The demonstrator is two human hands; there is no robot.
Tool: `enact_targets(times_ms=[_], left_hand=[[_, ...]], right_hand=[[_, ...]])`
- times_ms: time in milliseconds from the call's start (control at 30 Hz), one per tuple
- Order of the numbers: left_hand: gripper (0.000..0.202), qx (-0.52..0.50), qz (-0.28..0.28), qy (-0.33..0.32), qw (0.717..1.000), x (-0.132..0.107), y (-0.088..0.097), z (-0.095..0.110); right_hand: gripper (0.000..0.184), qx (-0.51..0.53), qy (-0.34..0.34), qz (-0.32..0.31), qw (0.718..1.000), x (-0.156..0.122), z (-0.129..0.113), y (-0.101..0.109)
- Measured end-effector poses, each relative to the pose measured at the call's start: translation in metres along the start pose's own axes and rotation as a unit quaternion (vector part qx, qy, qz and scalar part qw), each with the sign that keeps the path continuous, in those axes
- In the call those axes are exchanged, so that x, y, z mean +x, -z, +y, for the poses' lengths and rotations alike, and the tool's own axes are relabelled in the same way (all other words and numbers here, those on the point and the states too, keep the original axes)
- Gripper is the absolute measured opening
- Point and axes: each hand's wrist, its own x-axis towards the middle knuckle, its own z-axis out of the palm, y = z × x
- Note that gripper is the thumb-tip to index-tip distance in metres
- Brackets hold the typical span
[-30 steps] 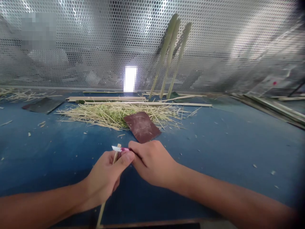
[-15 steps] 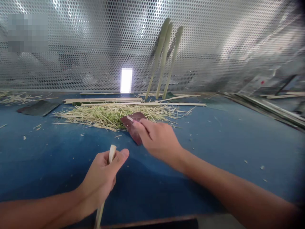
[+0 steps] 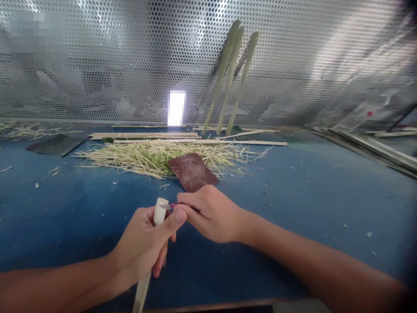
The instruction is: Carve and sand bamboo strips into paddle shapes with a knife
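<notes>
Cream strip [image 3: 160, 211] clasped in left hand [image 3: 143, 238], between seven and eight o'clock of the view's centre. Apparently paring its top end with a knife [image 3: 172, 205] pinched in right hand [image 3: 213, 215] on its three-o'clock side; next calls for shallow, thumb-braced strokes.

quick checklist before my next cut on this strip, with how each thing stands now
1. Strip gripped in the left hand: ok, upper end showing above the fist.
2. Small knife held in the right hand: ok.
3. Blade at the strip's upper end: ok, though firm contact is hard to tell.
4. Left thumb well clear of the blade: not ok, it sits close by.
5. Brown sheet clear of the right hand: cannot tell, they nearly meet in view.
</notes>
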Motion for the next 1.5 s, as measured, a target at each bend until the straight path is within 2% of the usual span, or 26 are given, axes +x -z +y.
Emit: enact_targets(times_ms=[233, 433, 567, 733, 867, 967, 1100, 1233, 1400, 1500], left_hand=[[0.059, 0.037, 0.029, 0.007, 0.999, -0.002, -0.002, 0.004], [0.059, 0.056, 0.055, 0.002, 0.997, -0.006, -0.003, 0.003], [0.06, 0.04, 0.068, -0.011, 0.997, -0.001, 0.0, 0.001], [0.062, 0.004, 0.055, -0.015, 0.998, 0.0, -0.001, 0.0], [0.063, 0.017, 0.046, 0.034, 0.998, -0.009, -0.004, -0.002], [0.059, 0.033, 0.031, 0.025, 0.999, -0.01, -0.003, -0.003], [0.055, 0.033, 0.024, 0.012, 0.999, -0.007, 0.0, -0.003], [0.049, 0.015, 0.014, 0.024, 1.0, -0.007, 0.001, -0.001], [0.036, -0.013, 0.0, 0.028, 1.0, -0.008, 0.003, -0.001], [0.033, -0.004, -0.017, 0.01, 1.0, -0.006, 0.003, -0.001]], right_hand=[[0.038, -0.025, -0.014, -0.016, 0.999, 0.0, -0.003, 0.005], [0.035, -0.109, -0.035, -0.018, 0.993, -0.001, -0.004, 0.004], [0.043, -0.182, -0.079, 0.015, 0.98, -0.003, -0.009, -0.005], [0.042, -0.231, -0.129, 0.052, 0.963, -0.004, -0.016, -0.012], [0.051, -0.22, -0.194, 0.064, 0.954, 0.004, -0.005, -0.008], [0.051, -0.156, -0.214, 0.061, 0.962, 0.01, 0.008, -0.003], [0.05, -0.069, -0.191, 0.072, 0.976, 0.013, 0.015, -0.002], [0.048, -0.008, -0.12, 0.074, 0.99, 0.01, 0.011, -0.002], [0.042, 0.054, -0.008, 0.03, 0.998, 0.004, 0.003, -0.001], [0.038, 0.06, 0.012, 0.013, 0.998, 0.002, 0.0, -0.002]])
